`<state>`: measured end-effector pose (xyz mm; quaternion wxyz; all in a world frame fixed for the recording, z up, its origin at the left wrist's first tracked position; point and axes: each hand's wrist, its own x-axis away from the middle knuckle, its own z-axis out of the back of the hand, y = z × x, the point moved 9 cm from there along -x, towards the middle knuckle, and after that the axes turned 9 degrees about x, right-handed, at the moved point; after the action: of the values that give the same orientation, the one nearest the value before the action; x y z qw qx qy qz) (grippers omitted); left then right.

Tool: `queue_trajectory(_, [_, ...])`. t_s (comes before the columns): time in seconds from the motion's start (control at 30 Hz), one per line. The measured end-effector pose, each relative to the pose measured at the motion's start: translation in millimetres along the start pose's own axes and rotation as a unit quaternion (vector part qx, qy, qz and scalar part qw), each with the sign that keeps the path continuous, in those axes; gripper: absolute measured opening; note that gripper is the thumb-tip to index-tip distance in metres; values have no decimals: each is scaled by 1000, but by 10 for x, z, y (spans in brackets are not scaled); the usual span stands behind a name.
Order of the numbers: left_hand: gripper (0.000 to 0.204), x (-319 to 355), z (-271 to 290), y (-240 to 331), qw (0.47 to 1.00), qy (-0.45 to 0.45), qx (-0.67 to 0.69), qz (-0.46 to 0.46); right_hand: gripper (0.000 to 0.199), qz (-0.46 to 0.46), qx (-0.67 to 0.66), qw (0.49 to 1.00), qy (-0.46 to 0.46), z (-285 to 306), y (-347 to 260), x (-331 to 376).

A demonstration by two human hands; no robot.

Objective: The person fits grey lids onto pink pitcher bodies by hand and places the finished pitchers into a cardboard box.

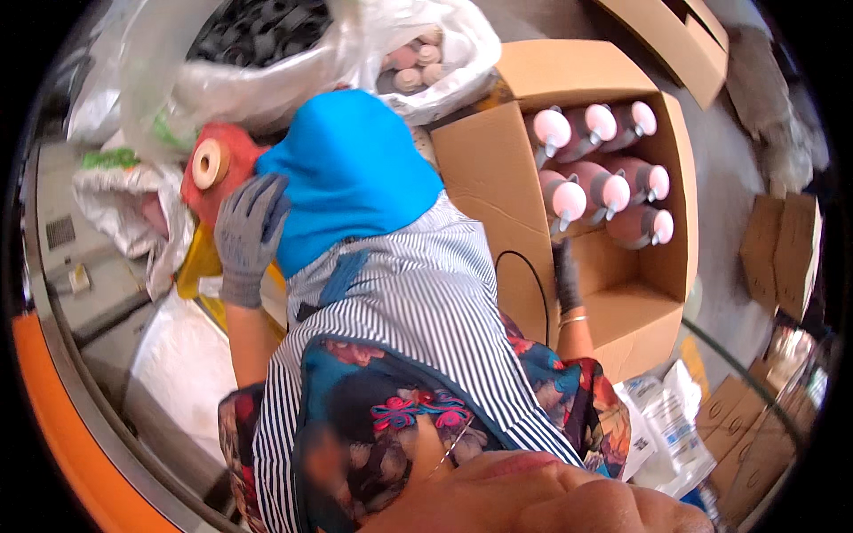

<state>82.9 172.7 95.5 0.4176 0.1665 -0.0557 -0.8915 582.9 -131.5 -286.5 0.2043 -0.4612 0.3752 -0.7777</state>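
My left hand (251,233), in a grey work glove, is beside the blue cloth (351,169) over my lap. Its fingers are lightly bent and nothing shows in them. Close to its fingertips is a red item (197,191) with a cream ring (210,164) on it; its kind is unclear. My right hand (566,274), in a dark glove, reaches down along the near left side of an open cardboard box (613,306), below a pink bottle (564,197). Its fingers are dark and blurred. Several pink bottles with pale tops and grey trigger-like parts stand in the box.
Behind my lap are a clear bag of black parts (258,31) and a white bag (466,40) with pale pink tops. A white sack (133,200) lies left, near an orange edge (67,426). Flat cartons (773,253) and plastic packaging (671,422) lie right.
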Motion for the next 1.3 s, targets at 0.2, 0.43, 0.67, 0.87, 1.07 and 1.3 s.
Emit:
queue_trajectory(0.2, [37,115,-115,-183,999,42,20,4,57,-17,455,890,-4,-430,-864,392])
queue_trajectory(0.43, [33,1059,77,-674,969,197,-21,151,54,256,424,868,-12,-870,-2157,52])
queue_trajectory(0.67, [26,3144,-33,-1574,742,439,168,478,51,363,369,856,-14,-1287,-2944,-109])
queue_trajectory(0.87, [44,5145,-756,-1610,273,747,262,547,49,409,342,846,-27,-1548,-3435,-165])
queue_trajectory(1.07, [77,5705,-1238,-1773,145,725,387,550,47,417,351,839,-14,-1541,-3731,146])
queue_trajectory(1.3, [80,5055,-1177,-2818,552,402,343,645,44,397,351,848,15,-1371,-3876,524])
